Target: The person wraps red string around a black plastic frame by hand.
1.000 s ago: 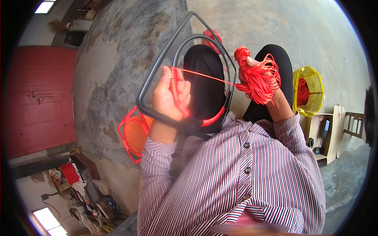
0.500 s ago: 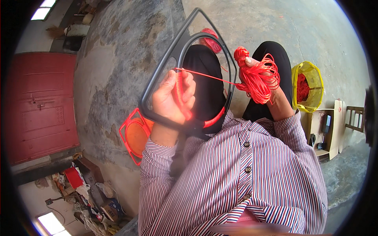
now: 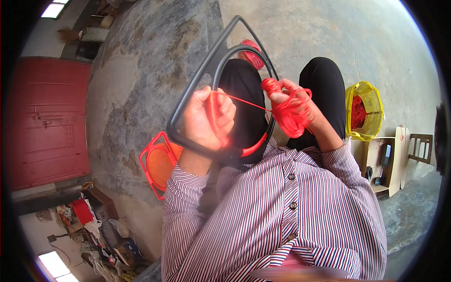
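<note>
A black triangular frame (image 3: 205,66) with a round inner ring stands tilted in front of my lap. My left hand (image 3: 206,117) is closed around the ring's left side, where red cord (image 3: 214,101) is wound in tight turns. More red winding (image 3: 255,146) covers the ring's lower right part. From the thumb of my left hand a single strand stretches rightward across the ring to a loose, looped bundle of red cord (image 3: 292,117). My right hand (image 3: 287,91) grips that bundle near its knotted top, by the frame's right edge.
Right of my knees stands a yellow basket (image 3: 349,110) holding red cord. Beside it is an open cardboard box (image 3: 397,162) with small items. A red-framed orange stool-like piece (image 3: 163,165) lies left of me. Another red bundle (image 3: 252,55) rests on the floor beyond my knees.
My right hand has moved left and slightly down with the cord bundle, nearer the frame. The strand between the hands is shorter. My left hand keeps its hold on the ring.
</note>
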Tool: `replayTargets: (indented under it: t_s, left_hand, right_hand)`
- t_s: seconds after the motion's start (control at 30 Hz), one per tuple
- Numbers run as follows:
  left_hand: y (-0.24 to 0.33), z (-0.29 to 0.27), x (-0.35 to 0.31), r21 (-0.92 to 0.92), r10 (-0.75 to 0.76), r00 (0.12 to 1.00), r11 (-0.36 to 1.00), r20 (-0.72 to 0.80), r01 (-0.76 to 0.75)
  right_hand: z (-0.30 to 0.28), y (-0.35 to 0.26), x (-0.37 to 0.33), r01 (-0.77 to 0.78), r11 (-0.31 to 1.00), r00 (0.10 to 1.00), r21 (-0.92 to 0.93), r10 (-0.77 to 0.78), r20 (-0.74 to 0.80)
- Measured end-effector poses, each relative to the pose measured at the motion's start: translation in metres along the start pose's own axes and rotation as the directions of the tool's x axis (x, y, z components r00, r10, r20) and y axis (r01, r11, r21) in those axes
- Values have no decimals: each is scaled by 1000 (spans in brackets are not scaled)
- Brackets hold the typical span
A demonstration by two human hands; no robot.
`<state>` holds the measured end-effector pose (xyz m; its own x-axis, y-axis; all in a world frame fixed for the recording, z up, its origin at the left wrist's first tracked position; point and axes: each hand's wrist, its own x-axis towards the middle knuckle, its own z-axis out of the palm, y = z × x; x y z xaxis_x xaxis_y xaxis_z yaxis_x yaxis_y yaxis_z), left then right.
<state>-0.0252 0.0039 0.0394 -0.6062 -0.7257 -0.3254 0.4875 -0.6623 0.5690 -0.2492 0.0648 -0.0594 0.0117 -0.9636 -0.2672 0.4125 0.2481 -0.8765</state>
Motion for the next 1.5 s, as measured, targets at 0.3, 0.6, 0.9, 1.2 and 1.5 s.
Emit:
replayTargets:
  t_s: [0.3, 0.6, 0.9, 1.2, 1.5]
  left_hand:
    - [-23, 16, -5, 209, 66, 982, 973, 175, -103]
    - [-39, 41, -20, -83, -148, 940, 980, 306, 181]
    - [-36, 39, -23, 172, -8, 988, 985, 151, -18]
    - [-24, 25, -10, 150, 246, 965, 961, -88, -231]
    - [-30, 31, -18, -167, 288, 953, 939, -94, -300]
  right_hand:
    - [17, -5, 61, 218, 911, 975, -350, -215, 48]
    - [59, -79, 41, 64, 940, 633, 334, -297, 715]
    - [61, -81, 36, 222, 966, 917, 134, -253, 308]
    - [77, -68, -16, 191, 940, 931, 284, -265, 250]
    - [35, -88, -8, 566, 746, 771, 352, -630, 95]
